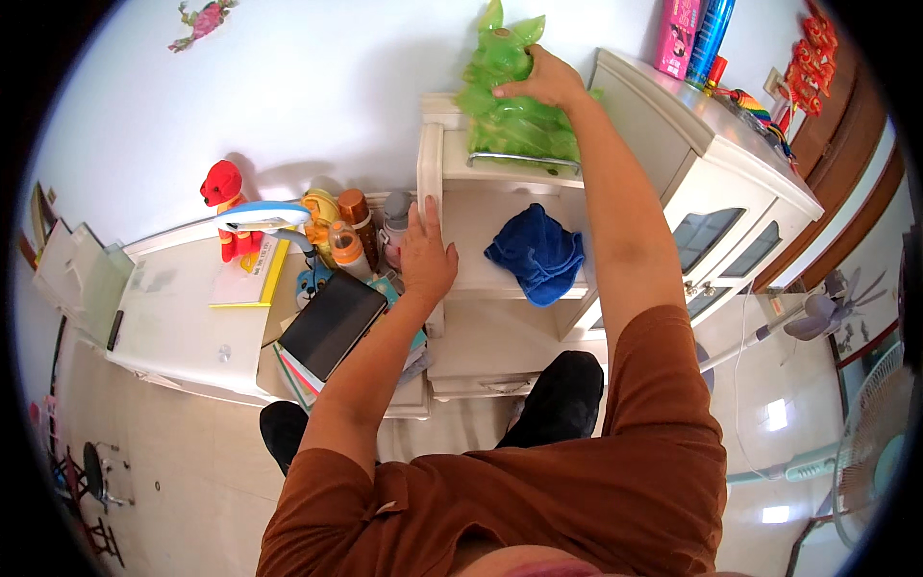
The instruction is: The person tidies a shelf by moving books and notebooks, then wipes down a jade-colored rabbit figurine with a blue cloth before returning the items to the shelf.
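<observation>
A glossy green figurine (pixel 510 106), like a jade-coloured animal ornament, stands on the top shelf of the cream cabinet (pixel 471 207) against the wall. My right hand (pixel 548 82) reaches up to it, thumb in front and fingers round its upper right side. My left hand (pixel 428 255) rests with fingers stretched out against the upright post of the shelf, holding nothing. On the shelf below the figurine lies a crumpled dark blue cloth (pixel 536 255). A grey-capped bottle (pixel 394 226) stands just left of my left hand, partly hidden by it.
Left of the shelf, a desk (pixel 183 308) bears a black folder (pixel 332 322) on stacked books, a red plush toy (pixel 226 197), a desk lamp (pixel 260 216) and several bottles. Pink and blue containers (pixel 694 38) stand on the taller cabinet at right. Fans (pixel 870 462) stand far right.
</observation>
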A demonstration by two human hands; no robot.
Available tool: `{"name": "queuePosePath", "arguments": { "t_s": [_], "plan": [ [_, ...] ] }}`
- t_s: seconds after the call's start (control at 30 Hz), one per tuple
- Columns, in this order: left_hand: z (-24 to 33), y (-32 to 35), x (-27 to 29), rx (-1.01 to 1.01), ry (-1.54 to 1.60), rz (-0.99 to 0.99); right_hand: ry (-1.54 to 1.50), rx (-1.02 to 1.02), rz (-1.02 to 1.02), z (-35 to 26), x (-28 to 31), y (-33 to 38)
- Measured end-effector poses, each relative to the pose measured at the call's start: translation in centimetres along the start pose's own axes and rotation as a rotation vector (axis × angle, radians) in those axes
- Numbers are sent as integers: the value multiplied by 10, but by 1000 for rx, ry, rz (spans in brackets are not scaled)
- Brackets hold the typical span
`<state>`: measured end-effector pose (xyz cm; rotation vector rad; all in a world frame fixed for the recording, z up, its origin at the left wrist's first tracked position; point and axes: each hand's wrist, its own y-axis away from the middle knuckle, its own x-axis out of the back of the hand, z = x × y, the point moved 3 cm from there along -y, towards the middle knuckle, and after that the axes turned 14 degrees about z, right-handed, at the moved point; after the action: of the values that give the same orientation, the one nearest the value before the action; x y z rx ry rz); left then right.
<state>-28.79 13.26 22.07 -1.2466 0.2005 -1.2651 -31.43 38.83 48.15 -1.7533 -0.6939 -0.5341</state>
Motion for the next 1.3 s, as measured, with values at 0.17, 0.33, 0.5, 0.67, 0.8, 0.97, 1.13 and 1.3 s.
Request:
{"name": "queuePosePath", "arguments": {
  "t_s": [0.17, 0.33, 0.5, 0.67, 0.8, 0.97, 1.13, 1.3],
  "plan": [
    [2, -3, 2, -37, -23, 30, 121, 17, 72, -8, 7, 8],
    [1, -1, 4, -25, -54, 5, 143, 62, 170, -21, 11, 23],
    [2, -1, 5, -40, -69, 15, 189, 196, 431, -32, 19, 42],
    [1, -2, 4, -12, -46, -1, 197, 269, 597, -53, 49, 34],
    [4, -1, 8, 4, -37, -16, 115, 248, 530, -76, 77, 33],
    [-3, -1, 6, -66, 23, 59, 33, 259, 507, -102, 100, 48],
    [-6, 10, 15, -8, 179, 140, -327, 283, 426, -122, 128, 96],
    [5, 10, 44, 706, 1231, -263, -643, 81, 168, -116, 123, 142]
  ]
}}
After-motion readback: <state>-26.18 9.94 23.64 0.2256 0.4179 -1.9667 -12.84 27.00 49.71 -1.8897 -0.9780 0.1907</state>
